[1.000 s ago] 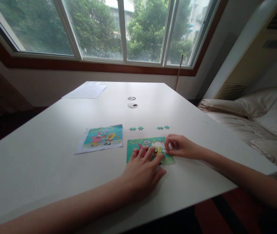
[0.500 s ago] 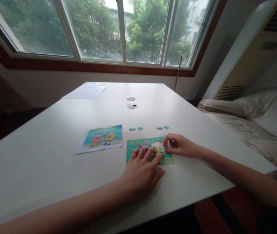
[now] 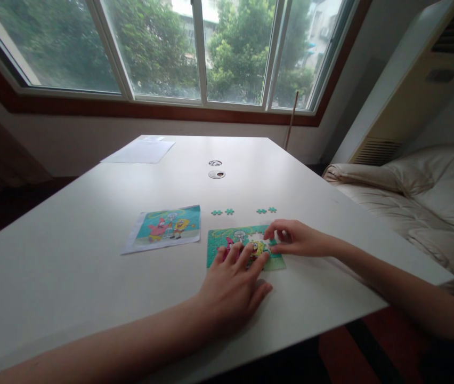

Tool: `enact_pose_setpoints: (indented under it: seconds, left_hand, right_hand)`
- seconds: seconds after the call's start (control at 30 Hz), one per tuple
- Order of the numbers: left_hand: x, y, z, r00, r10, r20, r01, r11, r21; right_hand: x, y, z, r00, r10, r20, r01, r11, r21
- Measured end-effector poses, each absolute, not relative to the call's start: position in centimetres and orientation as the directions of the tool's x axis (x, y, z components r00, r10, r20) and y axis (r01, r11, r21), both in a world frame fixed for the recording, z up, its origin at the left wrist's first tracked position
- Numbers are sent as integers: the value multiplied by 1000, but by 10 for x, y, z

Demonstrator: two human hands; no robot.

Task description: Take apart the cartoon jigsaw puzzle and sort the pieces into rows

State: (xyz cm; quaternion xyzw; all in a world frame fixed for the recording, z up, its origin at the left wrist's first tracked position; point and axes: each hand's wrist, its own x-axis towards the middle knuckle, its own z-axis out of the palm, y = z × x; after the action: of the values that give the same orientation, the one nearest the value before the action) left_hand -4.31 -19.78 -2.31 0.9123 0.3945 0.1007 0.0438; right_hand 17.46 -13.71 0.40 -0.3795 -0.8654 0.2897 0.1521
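Note:
A cartoon jigsaw puzzle (image 3: pixel 216 246), mostly green with pink and yellow figures, lies in front of me with a white gap in its upper right. My left hand (image 3: pixel 235 285) rests on its lower part, fingers spread, covering some of the picture. At the gap's right edge, my right hand (image 3: pixel 299 238) has thumb and forefinger curled around a small teal puzzle piece (image 3: pixel 272 242), partly hidden by the fingers. Beyond the puzzle lie several loose green pieces in two pairs, one pair including a piece (image 3: pixel 229 212) and the other a piece (image 3: pixel 261 211).
Left of the puzzle lies a printed reference picture (image 3: pixel 167 229) on paper. White sheets (image 3: pixel 141 151) are at the table's far left. Two round cable holes (image 3: pixel 216 174) sit mid-table. A pale sofa (image 3: pixel 411 197) stands on the right.
My right hand's forefinger has shifted slightly left over the gap. My left hand stays spread on the puzzle, barely moved.

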Motion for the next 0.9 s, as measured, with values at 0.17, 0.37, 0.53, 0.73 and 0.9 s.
enact_pose_setpoints:
  seconds: [0.17,0.37,0.53,0.73,0.9]
  left_hand:
    - [-43,-199,-23,667,730,152,709,-684,172]
    - [-44,-202,-17,674,718,173,696,-696,177]
    - [-43,-202,-11,810,565,158,531,-821,211]
    - [-43,-199,-10,849,503,164,463,-856,229]
    - [-42,-199,-10,852,501,154,463,-857,228]
  right_hand:
    - [184,-111,20,-688,723,57,604,615,-506]
    - [187,-63,16,-661,747,72,680,637,-362]
    - [174,-38,12,-657,752,-54,729,617,-297]
    - [162,-22,19,-574,732,-366,818,492,-299]
    - [157,-19,22,-582,718,-381,813,501,-297]
